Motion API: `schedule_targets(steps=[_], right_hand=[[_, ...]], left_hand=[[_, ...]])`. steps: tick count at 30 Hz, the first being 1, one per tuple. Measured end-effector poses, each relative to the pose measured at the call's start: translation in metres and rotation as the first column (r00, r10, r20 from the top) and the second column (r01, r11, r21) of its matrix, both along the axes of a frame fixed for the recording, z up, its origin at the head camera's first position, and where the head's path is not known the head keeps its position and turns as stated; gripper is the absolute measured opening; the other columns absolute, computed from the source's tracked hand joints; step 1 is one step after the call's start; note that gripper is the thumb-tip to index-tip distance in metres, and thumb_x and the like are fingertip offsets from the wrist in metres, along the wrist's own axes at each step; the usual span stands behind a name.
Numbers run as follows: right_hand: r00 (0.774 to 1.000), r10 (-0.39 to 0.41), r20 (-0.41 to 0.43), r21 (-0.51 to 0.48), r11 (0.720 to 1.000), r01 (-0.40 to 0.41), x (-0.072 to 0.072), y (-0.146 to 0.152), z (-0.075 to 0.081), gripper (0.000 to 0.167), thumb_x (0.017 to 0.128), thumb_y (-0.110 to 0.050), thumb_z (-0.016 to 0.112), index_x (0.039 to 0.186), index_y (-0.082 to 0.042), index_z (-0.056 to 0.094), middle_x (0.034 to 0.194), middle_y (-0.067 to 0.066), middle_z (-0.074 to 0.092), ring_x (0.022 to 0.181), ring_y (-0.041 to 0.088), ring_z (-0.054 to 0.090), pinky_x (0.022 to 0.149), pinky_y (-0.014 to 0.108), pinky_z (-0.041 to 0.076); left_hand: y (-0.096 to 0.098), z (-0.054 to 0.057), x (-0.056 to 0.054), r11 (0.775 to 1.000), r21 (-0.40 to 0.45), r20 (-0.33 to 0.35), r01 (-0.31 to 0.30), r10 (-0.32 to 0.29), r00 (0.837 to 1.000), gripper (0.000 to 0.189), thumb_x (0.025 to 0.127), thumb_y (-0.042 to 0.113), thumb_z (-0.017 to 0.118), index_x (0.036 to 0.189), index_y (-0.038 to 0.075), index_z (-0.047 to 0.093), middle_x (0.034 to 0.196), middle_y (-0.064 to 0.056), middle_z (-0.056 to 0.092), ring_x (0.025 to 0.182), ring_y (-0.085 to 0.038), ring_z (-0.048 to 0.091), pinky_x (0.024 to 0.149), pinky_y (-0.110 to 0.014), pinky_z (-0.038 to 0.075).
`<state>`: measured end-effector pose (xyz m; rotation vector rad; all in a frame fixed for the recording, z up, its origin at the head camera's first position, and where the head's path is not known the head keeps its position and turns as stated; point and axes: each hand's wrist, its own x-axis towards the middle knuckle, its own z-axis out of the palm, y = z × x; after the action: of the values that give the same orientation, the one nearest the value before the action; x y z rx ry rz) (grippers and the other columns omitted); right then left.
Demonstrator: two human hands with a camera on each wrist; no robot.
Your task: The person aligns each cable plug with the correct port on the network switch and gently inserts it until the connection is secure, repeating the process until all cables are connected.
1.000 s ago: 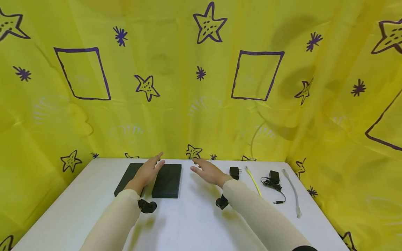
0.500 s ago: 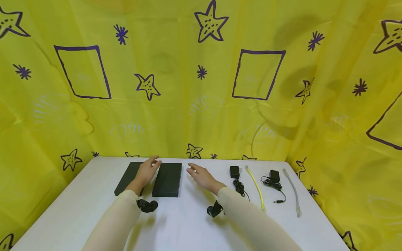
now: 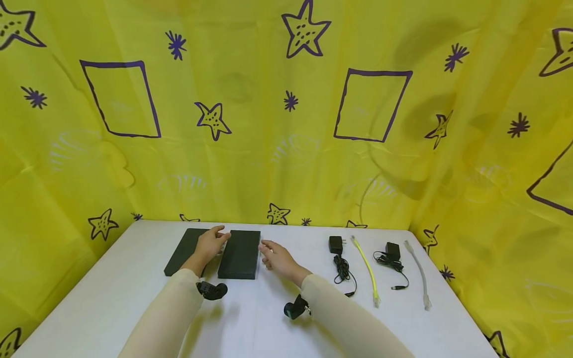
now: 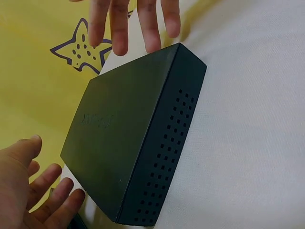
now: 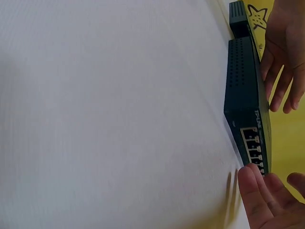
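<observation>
A black network switch point(image 3: 239, 254) lies flat on the white table between my two hands. Its row of ports point(image 5: 254, 148) faces my right hand in the right wrist view, and its vented side point(image 4: 162, 162) shows in the left wrist view. My left hand point(image 3: 209, 248), fingers spread and relaxed, hovers by the switch's left edge. At the right edge is my right hand point(image 3: 278, 259), fingers loosely bent and close to the ports; whether they touch is unclear. A second black switch point(image 3: 182, 253) lies to the left, partly hidden behind my left hand.
On the right of the table point(image 3: 286, 328) lie a black power adapter point(image 3: 335, 244) with bundled cord, a yellow network cable point(image 3: 367, 268), a second adapter point(image 3: 392, 251) and a grey network cable point(image 3: 420, 273). A yellow patterned curtain point(image 3: 250, 169) encloses the back and sides.
My right hand has moved left toward the switch, uncovering the first adapter's cord and the yellow cable's near end. My left hand has lowered slightly beside the switch. The switches have not visibly moved.
</observation>
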<state>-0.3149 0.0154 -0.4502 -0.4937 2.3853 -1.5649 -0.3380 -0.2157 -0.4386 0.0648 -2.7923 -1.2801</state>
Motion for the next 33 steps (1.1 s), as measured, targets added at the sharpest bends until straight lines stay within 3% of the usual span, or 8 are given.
schedule_targets(steps=[9, 15, 23, 33], right_hand=[[0.998, -0.046, 0.042, -0.011, 0.999, 0.046, 0.0, -0.007, -0.013, 0.057, 0.104, -0.04, 0.045, 0.145, 0.0, 0.042, 0.132, 0.019, 0.056, 0.091, 0.023, 0.067, 0.087, 0.04, 0.057], [0.995, -0.055, 0.081, -0.083, 0.995, 0.062, 0.002, -0.01, -0.014, 0.058, 0.103, -0.033, 0.051, 0.144, 0.006, 0.04, 0.129, 0.022, 0.056, 0.095, 0.027, 0.066, 0.083, 0.039, 0.059], [0.984, -0.087, 0.159, -0.164, 0.98, 0.113, 0.005, -0.016, -0.014, 0.06, 0.097, -0.019, 0.063, 0.143, 0.012, 0.038, 0.12, 0.022, 0.057, 0.093, 0.026, 0.066, 0.078, 0.038, 0.061], [0.963, -0.148, 0.227, -0.169, 0.967, 0.188, 0.002, -0.022, -0.014, 0.056, 0.093, -0.011, 0.068, 0.139, 0.011, 0.045, 0.116, 0.019, 0.064, 0.081, 0.015, 0.066, 0.072, 0.032, 0.061]], left_hand=[[0.002, 0.001, 0.002, 0.998, -0.066, 0.026, 0.007, -0.006, 1.0, 0.055, 0.099, 0.019, 0.058, 0.144, -0.007, 0.04, 0.125, -0.029, 0.061, 0.088, -0.034, 0.069, 0.075, -0.039, 0.059], [0.003, 0.002, 0.001, 0.99, -0.138, 0.02, 0.003, 0.0, 1.0, 0.056, 0.096, 0.017, 0.063, 0.141, -0.008, 0.043, 0.119, -0.025, 0.066, 0.083, -0.03, 0.07, 0.077, -0.038, 0.058], [0.005, 0.0, -0.002, 0.984, -0.176, 0.051, 0.007, 0.002, 0.999, 0.055, 0.093, 0.016, 0.066, 0.138, -0.009, 0.047, 0.115, -0.022, 0.069, 0.104, -0.036, 0.066, 0.092, -0.045, 0.054], [0.006, 0.002, -0.002, 0.98, -0.197, 0.08, 0.015, 0.0, 0.997, 0.047, 0.09, 0.011, 0.068, 0.131, -0.008, 0.055, 0.114, -0.022, 0.069, 0.099, -0.033, 0.067, 0.084, -0.039, 0.057]])
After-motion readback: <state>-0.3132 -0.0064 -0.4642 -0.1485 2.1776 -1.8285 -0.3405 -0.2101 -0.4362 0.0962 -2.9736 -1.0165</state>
